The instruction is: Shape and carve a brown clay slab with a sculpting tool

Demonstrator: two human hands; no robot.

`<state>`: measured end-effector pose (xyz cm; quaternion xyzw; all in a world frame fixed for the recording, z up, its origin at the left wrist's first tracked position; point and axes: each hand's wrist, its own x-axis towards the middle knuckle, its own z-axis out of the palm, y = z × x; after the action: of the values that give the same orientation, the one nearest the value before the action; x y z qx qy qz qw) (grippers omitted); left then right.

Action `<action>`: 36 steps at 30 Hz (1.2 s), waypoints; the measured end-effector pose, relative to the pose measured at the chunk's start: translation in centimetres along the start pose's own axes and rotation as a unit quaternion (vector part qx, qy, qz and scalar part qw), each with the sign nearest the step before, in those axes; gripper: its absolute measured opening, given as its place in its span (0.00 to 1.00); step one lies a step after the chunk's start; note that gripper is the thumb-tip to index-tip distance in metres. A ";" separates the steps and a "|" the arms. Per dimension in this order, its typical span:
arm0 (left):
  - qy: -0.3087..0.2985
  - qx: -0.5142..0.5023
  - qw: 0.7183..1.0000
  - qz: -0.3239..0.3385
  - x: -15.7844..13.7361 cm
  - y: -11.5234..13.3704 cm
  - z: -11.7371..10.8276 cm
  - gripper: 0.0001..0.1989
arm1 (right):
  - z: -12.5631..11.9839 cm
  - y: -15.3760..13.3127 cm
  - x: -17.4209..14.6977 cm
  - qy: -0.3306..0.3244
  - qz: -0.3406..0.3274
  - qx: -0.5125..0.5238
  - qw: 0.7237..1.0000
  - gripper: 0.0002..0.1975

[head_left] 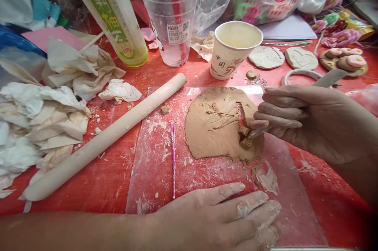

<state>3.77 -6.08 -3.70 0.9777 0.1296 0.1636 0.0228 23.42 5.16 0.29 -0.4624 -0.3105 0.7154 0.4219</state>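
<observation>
A flat slab of brown clay (206, 136) lies on a clear plastic sheet (147, 180). Scratched lines mark its middle, and a narrow slot is cut through near its right side. My right hand (307, 117) is closed around a slim grey clay modelling tool (330, 78). The tool's silvery lower tip touches the clay at the bottom of the slot; its middle is hidden by my fingers. Palm down on the sheet, my left hand (224, 215) rests below the slab with fingers stretched out and clay smears on them. A thin pink-purple stick (173, 160) lies left of the slab.
A long rolling pin (109, 136) lies diagonally at left, beside crumpled tissues (59, 121). Behind the slab stand a paper cup (233, 54), a clear plastic cup (177, 22) and a tall bottle (118, 18). Pale clay discs (267, 57) and a tape roll (304, 73) sit at back right.
</observation>
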 end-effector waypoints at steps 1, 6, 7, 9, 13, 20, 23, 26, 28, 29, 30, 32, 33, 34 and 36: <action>-0.001 0.000 1.000 0.000 0.0 0.0 0.0 0.18 | -0.1 0.0 0.0 -0.008 0.020 0.000 1.000 0.16; 0.002 -0.006 1.000 -0.002 0.0 0.0 0.1 0.17 | -0.3 -0.2 -0.1 -0.045 0.073 -0.007 0.996 0.17; 0.003 -0.008 1.000 -0.002 0.0 0.0 0.1 0.17 | -0.3 -0.3 -0.1 -0.052 0.074 -0.009 0.996 0.18; 0.000 -0.010 1.000 -0.004 0.1 0.0 0.1 0.17 | -0.2 -0.2 -0.1 -0.065 0.073 -0.010 0.995 0.19; -0.004 -0.016 1.000 -0.010 0.1 0.1 0.0 0.17 | 0.0 0.0 0.1 -0.079 0.075 -0.011 0.994 0.20; -0.004 -0.014 1.000 -0.009 0.0 0.2 0.0 0.17 | 0.0 0.0 0.2 -0.077 0.077 -0.003 0.994 0.20; 0.000 -0.012 1.000 -0.007 0.0 0.2 0.0 0.18 | -0.1 0.0 0.1 -0.079 0.077 -0.008 0.994 0.20; -0.003 -0.010 1.000 -0.010 -0.1 0.2 0.1 0.18 | -0.2 0.1 0.1 -0.095 0.074 -0.013 0.993 0.21; -0.003 -0.007 1.000 -0.010 -0.1 0.3 0.1 0.18 | -0.2 0.1 0.1 -0.095 0.074 -0.014 0.993 0.21; 0.001 -0.006 1.000 -0.009 -0.1 0.3 0.1 0.18 | -0.2 0.1 0.1 -0.089 0.077 -0.014 0.993 0.21; 0.003 -0.006 1.000 -0.008 -0.1 0.3 0.1 0.18 | -0.2 0.1 0.1 -0.082 0.081 -0.013 0.993 0.21; 0.001 -0.006 1.000 -0.008 -0.1 0.2 0.1 0.18 | -0.2 0.1 0.0 -0.071 0.087 -0.012 0.994 0.21; 0.002 -0.007 1.000 -0.011 -0.1 0.2 0.1 0.18 | -0.2 0.1 0.0 -0.072 0.086 -0.013 0.994 0.21; 0.001 -0.009 1.000 -0.014 -0.1 0.2 0.1 0.18 | -0.2 0.1 0.0 -0.075 0.086 -0.016 0.993 0.21; 0.000 -0.014 1.000 -0.021 0.0 0.2 0.1 0.18 | -0.2 0.1 0.1 -0.087 0.080 -0.022 0.993 0.22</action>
<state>3.80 -6.33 -3.75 0.9744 0.1477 0.1649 0.0394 23.53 5.17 0.09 -0.4311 -0.3236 0.7771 0.3249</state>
